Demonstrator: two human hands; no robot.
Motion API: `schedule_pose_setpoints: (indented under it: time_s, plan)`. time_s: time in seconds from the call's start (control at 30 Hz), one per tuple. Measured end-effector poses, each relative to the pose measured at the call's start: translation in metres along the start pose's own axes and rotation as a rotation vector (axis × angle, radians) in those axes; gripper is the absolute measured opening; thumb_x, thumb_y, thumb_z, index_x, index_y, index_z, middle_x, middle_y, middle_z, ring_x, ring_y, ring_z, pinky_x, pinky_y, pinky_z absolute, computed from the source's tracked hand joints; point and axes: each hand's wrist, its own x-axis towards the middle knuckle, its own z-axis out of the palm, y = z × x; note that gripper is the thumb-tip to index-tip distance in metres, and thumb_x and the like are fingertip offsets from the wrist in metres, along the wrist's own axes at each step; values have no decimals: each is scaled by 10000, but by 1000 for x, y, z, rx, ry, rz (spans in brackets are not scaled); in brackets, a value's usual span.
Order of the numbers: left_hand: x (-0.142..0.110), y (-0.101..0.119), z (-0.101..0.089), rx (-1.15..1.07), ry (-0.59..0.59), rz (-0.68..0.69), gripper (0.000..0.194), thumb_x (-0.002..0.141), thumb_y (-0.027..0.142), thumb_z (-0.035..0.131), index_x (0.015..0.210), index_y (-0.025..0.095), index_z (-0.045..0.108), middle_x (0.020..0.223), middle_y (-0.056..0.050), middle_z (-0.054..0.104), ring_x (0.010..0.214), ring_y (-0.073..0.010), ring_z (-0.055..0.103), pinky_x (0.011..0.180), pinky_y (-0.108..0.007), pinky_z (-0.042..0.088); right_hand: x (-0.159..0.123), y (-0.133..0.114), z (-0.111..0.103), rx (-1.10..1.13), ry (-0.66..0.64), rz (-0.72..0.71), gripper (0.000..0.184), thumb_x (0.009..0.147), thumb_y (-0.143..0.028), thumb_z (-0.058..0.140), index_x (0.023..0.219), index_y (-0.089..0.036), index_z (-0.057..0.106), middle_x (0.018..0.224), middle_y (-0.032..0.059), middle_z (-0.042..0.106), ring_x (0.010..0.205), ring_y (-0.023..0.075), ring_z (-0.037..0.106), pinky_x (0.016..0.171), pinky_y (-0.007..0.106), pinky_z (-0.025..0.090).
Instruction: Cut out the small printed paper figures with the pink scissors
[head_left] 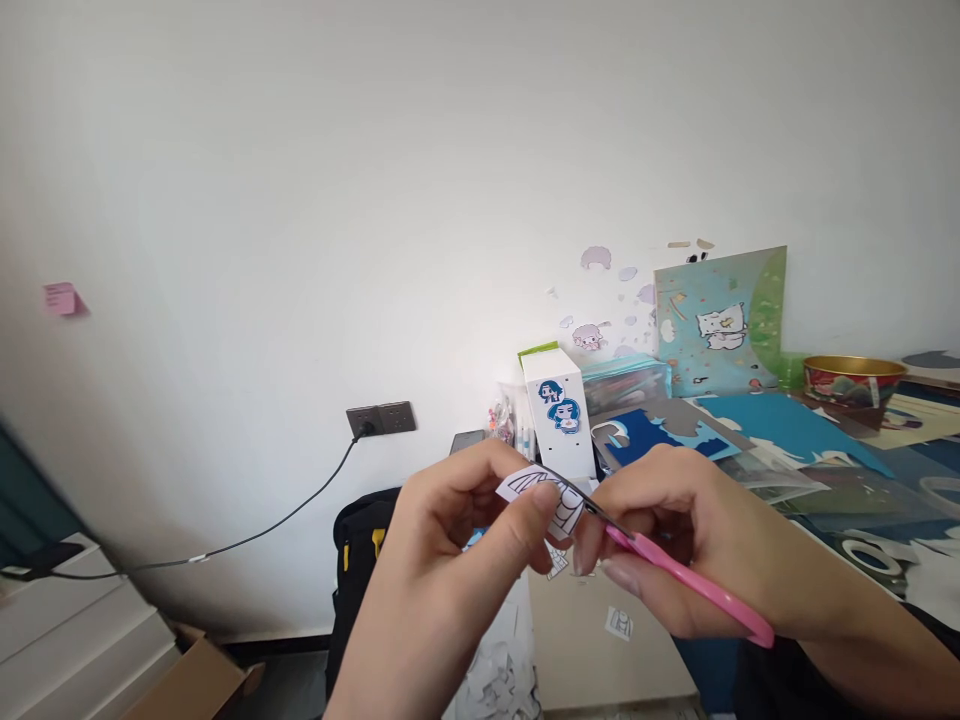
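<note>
Between thumb and fingers, my left hand (457, 560) pinches a small piece of white paper (568, 508) printed with black line drawing. My right hand (682, 540) is closed around pink-handled scissors (701, 582). Their dark blades lie along the upper edge of the paper, close to the left fingertips; whether they are cutting into it I cannot tell. Below the hands, a small printed cutout (619, 623) lies on a beige board (577, 660). Another printed scrap (556, 562) shows just under the left fingers, partly hidden.
White paper scraps (499, 650) are heaped left of the board. Blue paper sheets (787, 425) and a round tin (853, 380) lie at right. Behind the hands stands a white carton (559, 410) with stickers. A black bag (360, 560) and a power cable (277, 520) are at left.
</note>
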Motion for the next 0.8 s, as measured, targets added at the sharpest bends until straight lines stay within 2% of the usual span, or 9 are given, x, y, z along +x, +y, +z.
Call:
schedule_pose_setpoints:
  time_s: [0.13, 0.23, 0.3, 0.47, 0.7, 0.8]
  plan:
    - [-2, 2, 5, 11, 39, -5, 180, 783, 179, 584, 604, 198, 590, 540, 37, 529, 531, -96, 482, 507, -184, 374, -2, 12, 3, -5, 16, -22, 205, 656, -36, 548, 748, -177, 666, 526, -61, 354, 472, 72, 293, 420, 198, 229]
    - [-5, 6, 14, 24, 217, 12, 199, 777, 165, 572, 580, 194, 583, 514, 37, 491, 517, -94, 457, 503, -189, 355, -4, 17, 4, -7, 6, -8, 188, 664, -45, 553, 753, -171, 661, 569, -44, 416, 485, 75, 312, 424, 202, 243]
    - [-7, 8, 18, 35, 266, 8, 202, 771, 165, 569, 573, 194, 587, 508, 35, 490, 511, -96, 452, 500, -193, 349, -5, 16, 3, -16, 4, -4, 177, 665, -49, 557, 745, -170, 659, 583, -38, 435, 492, 79, 325, 427, 205, 250]
    - [-8, 8, 20, 26, 235, 5, 195, 748, 152, 578, 559, 197, 595, 477, 34, 494, 498, -100, 449, 488, -195, 343, -4, 11, 1, 9, -15, 14, 196, 658, -41, 563, 752, -177, 667, 537, -53, 369, 476, 82, 313, 418, 206, 248]
    - [-6, 12, 22, 33, 278, 20, 182, 742, 139, 577, 578, 204, 621, 496, 35, 520, 507, -98, 461, 479, -190, 336, -3, 12, 1, 4, -26, 10, 245, 634, -20, 565, 750, -218, 650, 505, -78, 329, 441, 65, 264, 390, 188, 205]
    - [-6, 13, 21, 46, 289, 19, 187, 736, 138, 584, 564, 203, 617, 488, 36, 521, 499, -99, 462, 479, -191, 340, -3, 9, -1, -2, -31, 20, 248, 629, -14, 559, 735, -218, 650, 511, -75, 336, 447, 66, 276, 397, 186, 220]
